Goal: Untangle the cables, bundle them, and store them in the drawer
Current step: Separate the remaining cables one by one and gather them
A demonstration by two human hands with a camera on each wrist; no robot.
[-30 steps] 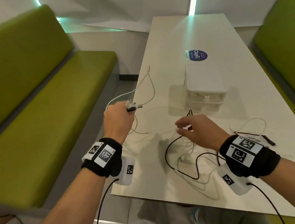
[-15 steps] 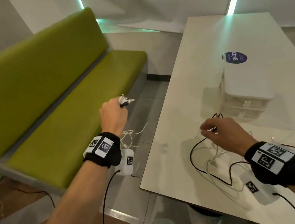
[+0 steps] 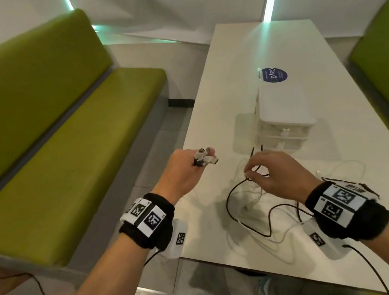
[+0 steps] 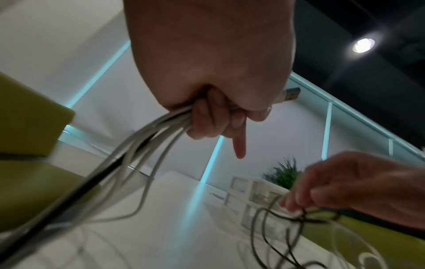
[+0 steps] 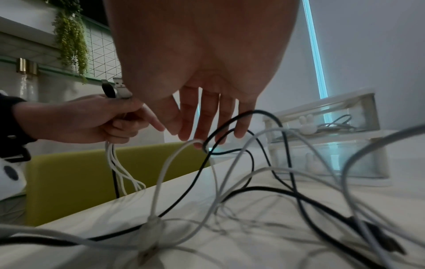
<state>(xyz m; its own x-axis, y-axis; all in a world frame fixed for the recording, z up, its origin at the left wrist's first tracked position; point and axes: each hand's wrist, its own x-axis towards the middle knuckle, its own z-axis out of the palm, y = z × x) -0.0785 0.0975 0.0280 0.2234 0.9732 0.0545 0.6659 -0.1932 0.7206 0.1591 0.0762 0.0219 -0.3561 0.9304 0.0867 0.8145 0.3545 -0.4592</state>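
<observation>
A: Two drawers stacked in one small white drawer unit (image 3: 281, 113), standing on the table (image 3: 250, 51) just beyond the hands. Both drawers are pushed in. Through the clear front of the upper drawer (image 5: 340, 123), the right wrist view shows a coiled cable inside. What the lower drawer (image 5: 333, 156) holds, I cannot tell.

B: Surface and room?

A: A long pale table with a round dark blue sticker (image 3: 273, 77) behind the unit. Green upholstered benches (image 3: 54, 139) flank it on both sides. White walls carry vertical teal light strips (image 3: 270, 0); trailing green plants (image 5: 69, 36) hang on a shelf in the right wrist view.

B: The cables?

A: Split into two groups. The left hand (image 3: 182, 173), held off the table's left edge, is fisted round a gathered bunch of cables (image 4: 142, 145), mostly white with one black; their USB plugs (image 3: 204, 158) stick out above the fist and the strands hang down below it. The little finger points out straight.

B: And the rest?

A: A loose tangle of black and white cables (image 3: 256, 213) lies on the table's near end, looped over itself. The right hand (image 3: 279, 176) hovers over it, fingertips (image 5: 197, 138) pinching a raised loop of black cable (image 3: 258, 162) together with a white strand. More white cable (image 3: 346, 166) trails right of that wrist.
</observation>
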